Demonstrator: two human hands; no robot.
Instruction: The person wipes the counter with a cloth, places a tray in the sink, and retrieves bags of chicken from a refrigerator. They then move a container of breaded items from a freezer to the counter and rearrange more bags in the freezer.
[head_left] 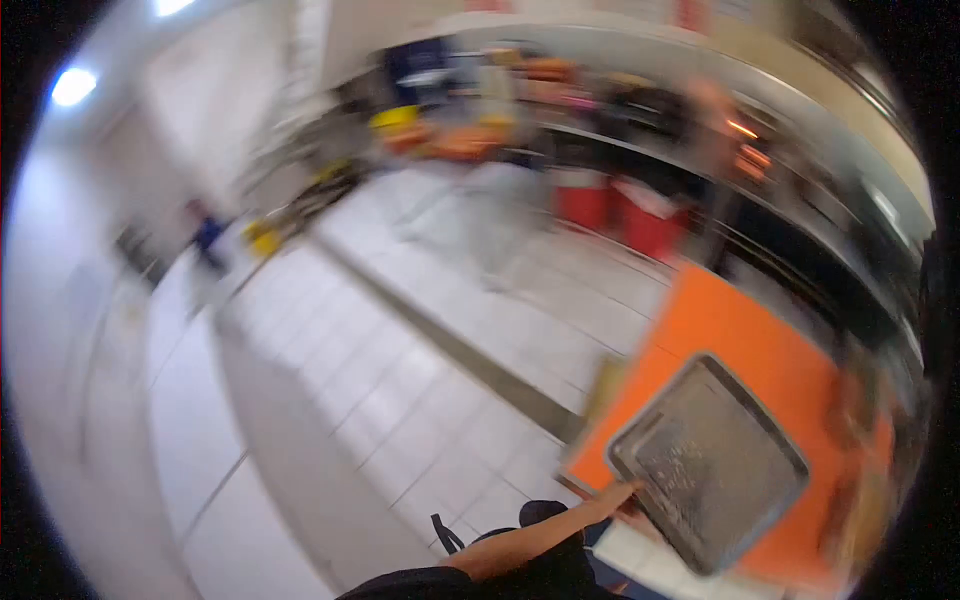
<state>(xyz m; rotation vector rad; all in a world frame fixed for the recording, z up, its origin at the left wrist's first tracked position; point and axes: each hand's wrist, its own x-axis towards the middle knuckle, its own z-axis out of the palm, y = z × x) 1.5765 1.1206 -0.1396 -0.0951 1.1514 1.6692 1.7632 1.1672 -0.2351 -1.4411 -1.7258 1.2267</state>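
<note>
In the head view, much is smeared by blur. A bare forearm is seen running from a dark sleeve at the bottom edge up and to the right, and the left hand [618, 494] is found at its end. The hand is laid against the near left corner of a metal tray [712, 462], with the fingers touching the rim there. Whether the rim is pinched or only touched cannot be told, since the fingers are blurred together. The right hand is not seen.

The tray is set flat on an orange table [740, 330], turned cornerwise, so that most of it lies beyond and to the right of the hand. Its dull grey bottom is marked with scuffs, and nothing can be made out lying in it.

To the left of the table, a pale tiled floor [330, 400] is spread out, crossed by a darker strip [450, 345] running on a slant. Farther back, two red bins [620, 210] are stood below a long counter. A person [207, 237] is seen far off at the left, too blurred to describe.
</note>
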